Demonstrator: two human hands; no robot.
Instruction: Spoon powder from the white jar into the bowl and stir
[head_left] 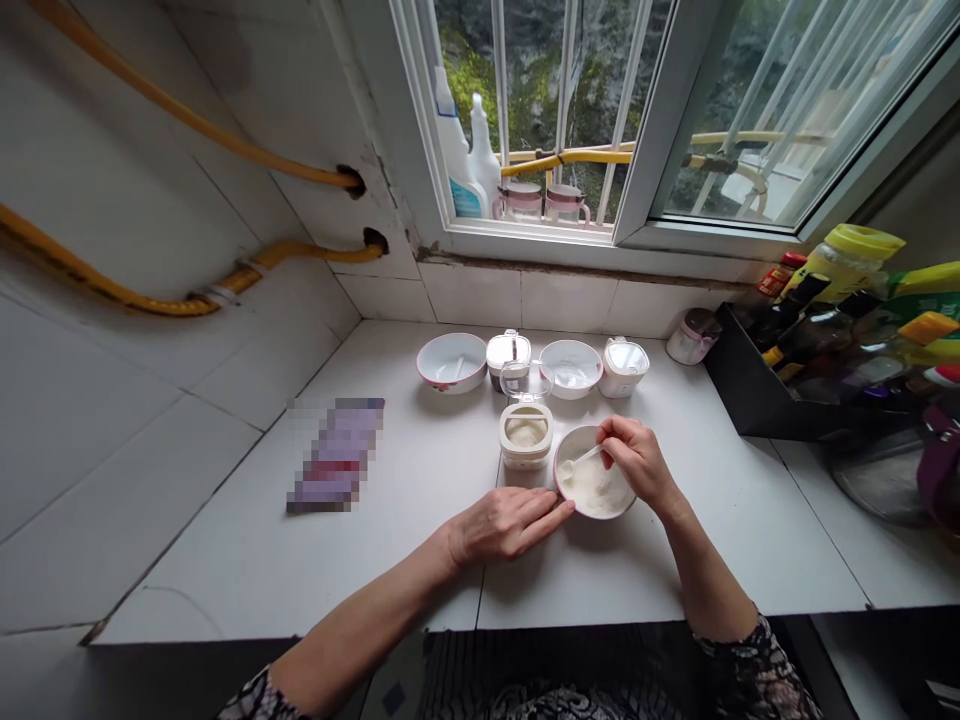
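Observation:
My right hand (636,462) pinches the handle of a small white spoon (583,460), its bowl end down inside a white bowl (628,508). Pale powder (592,488) covers part of that bowl's bottom. Fingers stretched out, my left hand (511,522) rests against the bowl's left side. Just left of the bowl stands a square seasoning jar (526,458) with its clear lid (529,380) flipped up, and pale powder shows inside it. What lies under my left palm is hidden.
Behind stand a bowl with a red pattern (452,365), a lidded jar (508,358), a second bowl (571,368) and another lidded jar (625,368). A blurred purple packet (337,455) lies left. On the right are a small jar (693,337) and a black box of bottles (787,400).

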